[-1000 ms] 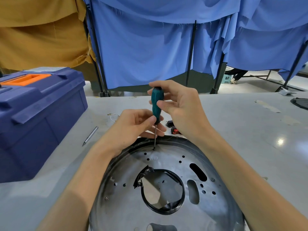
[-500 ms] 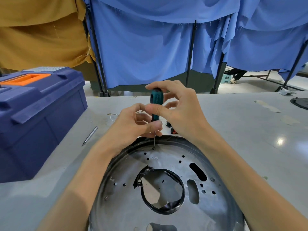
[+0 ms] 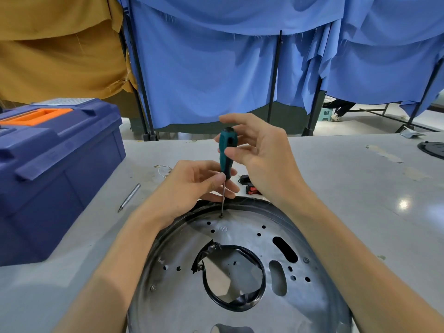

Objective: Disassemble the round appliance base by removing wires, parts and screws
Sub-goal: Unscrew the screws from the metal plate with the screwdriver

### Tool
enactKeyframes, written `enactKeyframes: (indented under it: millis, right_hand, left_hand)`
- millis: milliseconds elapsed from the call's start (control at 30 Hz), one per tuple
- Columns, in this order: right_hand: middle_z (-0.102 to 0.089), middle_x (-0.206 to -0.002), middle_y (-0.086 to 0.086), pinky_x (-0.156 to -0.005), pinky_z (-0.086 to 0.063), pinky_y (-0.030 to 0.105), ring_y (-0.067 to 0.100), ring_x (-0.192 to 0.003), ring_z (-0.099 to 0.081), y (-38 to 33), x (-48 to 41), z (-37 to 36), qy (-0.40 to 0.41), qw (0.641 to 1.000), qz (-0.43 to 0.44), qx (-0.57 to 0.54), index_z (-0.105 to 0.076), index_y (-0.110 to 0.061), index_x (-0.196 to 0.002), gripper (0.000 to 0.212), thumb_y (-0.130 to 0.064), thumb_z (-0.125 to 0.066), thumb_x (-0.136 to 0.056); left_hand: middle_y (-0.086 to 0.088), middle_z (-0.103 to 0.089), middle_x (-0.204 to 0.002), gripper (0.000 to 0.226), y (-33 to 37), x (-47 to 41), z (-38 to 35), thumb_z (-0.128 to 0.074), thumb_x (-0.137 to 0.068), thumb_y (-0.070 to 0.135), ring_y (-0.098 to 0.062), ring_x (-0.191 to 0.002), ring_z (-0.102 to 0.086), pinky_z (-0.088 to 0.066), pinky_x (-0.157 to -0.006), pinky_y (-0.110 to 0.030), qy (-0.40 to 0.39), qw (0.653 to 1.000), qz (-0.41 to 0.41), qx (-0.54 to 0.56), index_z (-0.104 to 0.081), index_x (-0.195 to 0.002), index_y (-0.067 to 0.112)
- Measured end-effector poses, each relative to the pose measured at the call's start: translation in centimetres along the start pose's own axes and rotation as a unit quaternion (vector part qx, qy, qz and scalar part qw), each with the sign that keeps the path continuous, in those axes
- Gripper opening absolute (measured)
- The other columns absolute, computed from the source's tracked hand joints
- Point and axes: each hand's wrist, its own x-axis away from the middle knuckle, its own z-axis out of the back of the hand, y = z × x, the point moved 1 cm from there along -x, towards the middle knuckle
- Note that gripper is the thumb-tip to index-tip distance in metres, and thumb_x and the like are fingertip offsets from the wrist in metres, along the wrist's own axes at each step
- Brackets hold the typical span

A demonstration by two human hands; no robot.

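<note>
The round metal appliance base [image 3: 182, 296] lies flat on the table right in front of me, with a large central hole ringed in torn black material. A teal-handled screwdriver [image 3: 227, 150] stands upright with its tip in a screw [image 3: 221, 215] near the base's far rim. My left hand [image 3: 189, 186] pinches the bottom of the handle where the shaft begins. My right hand [image 3: 264, 159] holds the upper handle between thumb and fingers, with the index finger raised above the handle's top.
A blue toolbox [image 3: 55, 164] with an orange handle stands at the left. A thin metal bit [image 3: 129, 197] lies beside it. A loose wire [image 3: 164, 169] and small black-and-red parts [image 3: 251, 187] lie behind the base. A dark round part [image 3: 432, 149] sits at the far right edge.
My right hand has shifted its hold on the handle, and its index finger has lifted off the top. The screwdriver tip stays in the same screw. My left hand has barely moved.
</note>
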Motion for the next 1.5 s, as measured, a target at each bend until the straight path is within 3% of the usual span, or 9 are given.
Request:
enactKeyframes:
  millis: [233, 400, 567, 767, 967, 1133, 1200, 1300, 1500]
  right_hand:
    - [-0.061, -0.104, -0.003, -0.075, -0.052, 0.017, 0.008, -0.09, -0.059, -0.17, 0.24, -0.26, -0.01, 0.999, 0.021, 0.042, -0.064, -0.026, -0.116, 0.04, -0.015, -0.077, -0.08]
    - [-0.07, -0.103, 0.004, -0.074, -0.058, 0.023, 0.02, -0.094, -0.067, 0.04, 0.05, 0.03, -0.001, 1.0, -0.002, -0.012, -0.064, -0.017, -0.113, 0.038, 0.009, -0.061, -0.085]
    - [-0.062, -0.105, -0.002, -0.072, -0.05, 0.014, 0.005, -0.09, -0.059, -0.15, 0.25, -0.21, -0.006, 0.999, 0.02, 0.036, -0.066, -0.025, -0.113, 0.035, -0.013, -0.075, -0.081]
    - [-0.069, -0.103, 0.003, -0.081, -0.056, 0.025, 0.015, -0.096, -0.065, -0.1, 0.02, 0.04, -0.003, 1.0, 0.006, 0.002, -0.062, -0.018, -0.119, 0.04, 0.005, -0.061, -0.087]
    - [-0.067, -0.094, -0.005, -0.075, -0.054, 0.025, 0.011, -0.088, -0.063, -0.19, 0.28, -0.21, -0.016, 0.999, 0.023, 0.043, -0.062, -0.022, -0.119, 0.04, -0.012, -0.074, -0.082]
    - [-0.07, -0.099, -0.001, -0.084, -0.056, 0.035, 0.013, -0.092, -0.066, 0.13, 0.02, -0.08, -0.011, 1.0, -0.012, -0.003, -0.054, -0.013, -0.112, 0.033, 0.0, -0.068, -0.084]
    - [-0.066, -0.103, -0.005, -0.081, -0.055, 0.026, 0.006, -0.094, -0.062, 0.17, 0.05, -0.22, -0.008, 1.0, -0.008, 0.014, -0.058, -0.018, -0.107, 0.027, -0.007, -0.07, -0.085]
    - [-0.058, -0.106, -0.005, -0.072, -0.048, 0.011, 0.001, -0.09, -0.057, 0.03, 0.08, -0.24, 0.006, 0.997, 0.009, 0.074, -0.064, -0.026, -0.108, 0.031, -0.021, -0.077, -0.08]
    - [-0.069, -0.099, 0.004, -0.083, -0.054, 0.038, 0.017, -0.093, -0.064, -0.16, -0.01, 0.02, 0.037, 0.999, -0.003, 0.019, -0.063, -0.013, -0.111, 0.035, -0.001, -0.072, -0.08]
  left_hand:
    - [-0.005, -0.072, -0.073, 0.044, 0.22, -0.08, 0.09, -0.072, -0.074, 0.02, -0.032, -0.076, -0.074, -0.06, -0.069, -0.033, 0.031, 0.999, -0.012, 0.008, -0.055, -0.108, 0.0]
    - [-0.01, -0.076, -0.084, 0.014, 0.06, 0.02, -0.03, -0.057, -0.092, 0.011, -0.025, -0.083, -0.074, -0.059, -0.072, -0.028, 0.011, 1.0, -0.003, 0.007, -0.068, -0.102, 0.009]
    - [-0.008, -0.073, -0.075, 0.021, 0.08, -0.1, 0.1, -0.069, -0.081, 0.011, -0.027, -0.078, -0.074, -0.059, -0.071, -0.031, 0.038, 0.999, -0.015, -0.001, -0.064, -0.098, -0.001]
    - [-0.014, -0.075, -0.085, 0.019, 0.13, 0.08, 0.0, -0.049, -0.098, 0.007, -0.023, -0.082, -0.074, -0.059, -0.072, -0.028, 0.025, 1.0, 0.002, 0.003, -0.067, -0.103, 0.003]
    - [-0.019, -0.071, -0.081, 0.03, 0.33, 0.0, 0.11, -0.07, -0.081, 0.009, -0.032, -0.08, -0.073, -0.061, -0.073, -0.039, 0.047, 0.999, -0.019, 0.006, -0.056, -0.106, 0.002]
    - [-0.004, -0.074, -0.079, 0.019, 0.22, 0.08, -0.04, -0.053, -0.095, 0.002, -0.017, -0.079, -0.073, -0.058, -0.071, -0.026, 0.023, 1.0, -0.007, -0.016, -0.069, -0.1, 0.011]
    - [-0.005, -0.073, -0.077, 0.008, 0.33, 0.0, -0.02, -0.063, -0.088, 0.008, -0.02, -0.079, -0.073, -0.059, -0.072, -0.032, 0.031, 0.999, -0.004, -0.016, -0.067, -0.095, 0.008]
    - [-0.004, -0.071, -0.074, 0.033, 0.39, -0.09, 0.03, -0.075, -0.069, 0.02, -0.025, -0.076, -0.073, -0.061, -0.071, -0.035, 0.046, 0.999, -0.003, -0.012, -0.063, -0.096, 0.005]
    - [-0.01, -0.073, -0.078, 0.026, 0.34, 0.11, 0.37, -0.078, -0.074, 0.005, -0.024, -0.078, -0.071, -0.061, -0.07, -0.037, 0.05, 0.997, 0.004, -0.059, -0.068, -0.097, 0.013]
